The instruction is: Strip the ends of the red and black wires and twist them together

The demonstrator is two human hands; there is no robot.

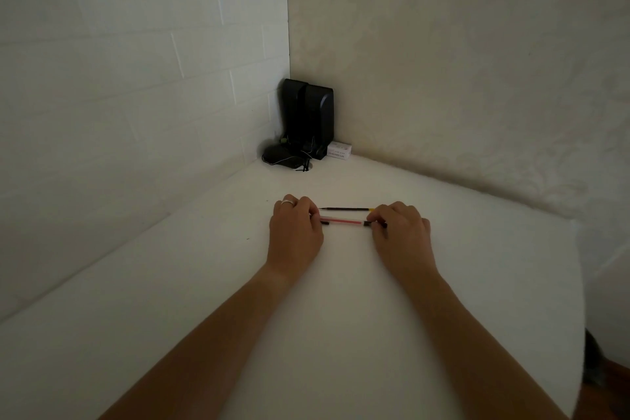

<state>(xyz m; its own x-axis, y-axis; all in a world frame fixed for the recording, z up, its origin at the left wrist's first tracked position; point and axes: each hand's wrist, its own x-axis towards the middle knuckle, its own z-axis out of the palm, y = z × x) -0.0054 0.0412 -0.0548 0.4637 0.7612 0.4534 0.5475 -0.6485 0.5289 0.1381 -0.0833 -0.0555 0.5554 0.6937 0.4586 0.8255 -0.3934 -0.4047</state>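
Observation:
A short red wire with dark ends lies flat on the white table, running left to right. Just behind it lies a thin black wire with a yellowish tip at its right end. My left hand, a ring on one finger, rests palm down with its fingertips on the left end of the red wire. My right hand pinches the red wire's right end. The wire ends under my fingers are hidden.
Two black speakers stand in the far corner with a dark mouse and tangled cables in front. A small white box sits beside them. Walls close the left and back; the table edge curves at the right.

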